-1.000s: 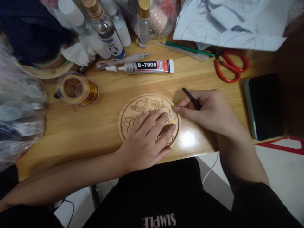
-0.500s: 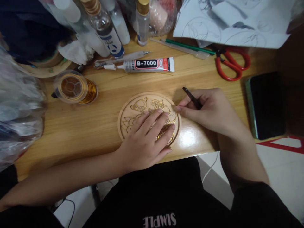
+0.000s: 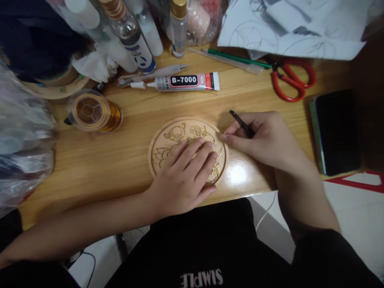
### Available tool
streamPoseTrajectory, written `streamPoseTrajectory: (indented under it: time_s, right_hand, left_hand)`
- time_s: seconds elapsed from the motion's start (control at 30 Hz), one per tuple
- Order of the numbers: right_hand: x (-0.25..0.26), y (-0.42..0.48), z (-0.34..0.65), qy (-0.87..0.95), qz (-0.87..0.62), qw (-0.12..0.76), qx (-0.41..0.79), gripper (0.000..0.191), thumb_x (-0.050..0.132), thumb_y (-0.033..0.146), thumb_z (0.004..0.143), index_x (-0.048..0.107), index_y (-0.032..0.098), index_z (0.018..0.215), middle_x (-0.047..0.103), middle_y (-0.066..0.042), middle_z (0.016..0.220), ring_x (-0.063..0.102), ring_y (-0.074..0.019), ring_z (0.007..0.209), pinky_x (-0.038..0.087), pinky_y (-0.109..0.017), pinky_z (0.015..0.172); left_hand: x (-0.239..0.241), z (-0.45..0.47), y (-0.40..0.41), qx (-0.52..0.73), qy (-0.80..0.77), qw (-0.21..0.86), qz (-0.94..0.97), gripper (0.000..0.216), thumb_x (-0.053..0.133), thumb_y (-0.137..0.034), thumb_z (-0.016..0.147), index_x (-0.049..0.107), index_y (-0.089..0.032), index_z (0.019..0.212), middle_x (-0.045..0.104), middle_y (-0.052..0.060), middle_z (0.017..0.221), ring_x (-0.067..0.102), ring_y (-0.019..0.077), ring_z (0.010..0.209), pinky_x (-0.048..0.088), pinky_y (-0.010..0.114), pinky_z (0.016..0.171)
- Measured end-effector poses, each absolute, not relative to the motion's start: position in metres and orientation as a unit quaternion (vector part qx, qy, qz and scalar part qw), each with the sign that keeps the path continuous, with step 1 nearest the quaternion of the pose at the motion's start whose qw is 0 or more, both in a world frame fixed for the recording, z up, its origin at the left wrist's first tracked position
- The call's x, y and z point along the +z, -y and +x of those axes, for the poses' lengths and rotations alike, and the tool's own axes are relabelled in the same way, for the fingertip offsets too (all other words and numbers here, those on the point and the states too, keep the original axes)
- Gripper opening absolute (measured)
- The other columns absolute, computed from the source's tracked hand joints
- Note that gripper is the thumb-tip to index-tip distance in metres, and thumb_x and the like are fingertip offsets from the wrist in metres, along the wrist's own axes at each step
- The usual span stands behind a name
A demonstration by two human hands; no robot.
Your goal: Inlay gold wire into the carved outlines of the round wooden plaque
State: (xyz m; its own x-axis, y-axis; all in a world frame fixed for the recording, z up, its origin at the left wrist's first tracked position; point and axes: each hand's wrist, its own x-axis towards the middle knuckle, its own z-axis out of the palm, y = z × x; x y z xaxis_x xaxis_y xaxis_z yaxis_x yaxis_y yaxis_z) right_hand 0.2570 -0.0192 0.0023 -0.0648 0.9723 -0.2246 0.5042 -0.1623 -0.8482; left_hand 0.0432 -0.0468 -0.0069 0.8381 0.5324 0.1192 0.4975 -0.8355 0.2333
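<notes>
A round wooden disc (image 3: 168, 140) carved with gold-lined patterns lies on the wooden table (image 3: 120, 160) near its front edge. My left hand (image 3: 184, 176) lies flat on the disc with its fingers stretched out, covering the disc's lower right part. My right hand (image 3: 264, 138) rests at the disc's right edge, closed on a thin dark tool (image 3: 241, 123) whose end sticks up and back. Its fingertips touch the rim of the disc.
A spool of gold wire (image 3: 94, 114) sits at the left. A B-7000 glue tube (image 3: 180, 82), a pen-like tool (image 3: 153, 74) and bottles (image 3: 132, 36) lie behind. Red scissors (image 3: 292, 80), a green pencil (image 3: 237, 59), drawing paper (image 3: 294, 24) and a dark phone (image 3: 336, 130) are at the right.
My left hand's fingers have slid slightly left on the disc, uncovering a bit more of its lower right rim. My right hand has barely moved.
</notes>
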Motion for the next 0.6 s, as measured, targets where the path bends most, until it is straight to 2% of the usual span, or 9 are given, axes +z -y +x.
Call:
streamPoseTrajectory:
  time_s: [0.2,0.4,0.6]
  right_hand:
    - [0.0025,0.0194,0.2569,0.581,-0.63,0.272,0.437,0.02,0.074,0.031,0.072,0.065,0.015,0.065,0.045,0.006,0.05,0.038,-0.0053,0.049,0.029,-0.022,0.048]
    - [0.0003,0.0193,0.2578,0.578,-0.623,0.277,0.448,0.027,0.075,0.039,0.071,0.065,0.015,0.064,0.044,0.006,0.05,0.037,-0.0058,0.049,0.028,-0.022,0.047]
    - [0.0007,0.0205,0.2578,0.585,-0.622,0.281,0.438,0.014,0.073,0.026,0.072,0.066,0.014,0.068,0.044,0.007,0.051,0.038,-0.0054,0.049,0.028,-0.022,0.048]
  left_hand:
    - [-0.0067,0.0438,0.0475,0.08,-0.267,0.083,0.957,0.054,0.052,-0.044,0.092,0.054,-0.005,0.129,0.053,0.017,0.139,0.045,0.0344,0.131,0.036,0.051,0.109]
    - [-0.0072,0.0434,0.0502,0.064,-0.256,0.051,0.963,0.065,0.046,-0.054,0.093,0.051,-0.003,0.133,0.052,0.018,0.139,0.044,0.0351,0.132,0.033,0.051,0.109]
    - [-0.0063,0.0431,0.0503,0.049,-0.249,0.035,0.967,0.075,0.039,-0.064,0.092,0.049,-0.003,0.134,0.05,0.019,0.141,0.043,0.0353,0.133,0.032,0.051,0.109]
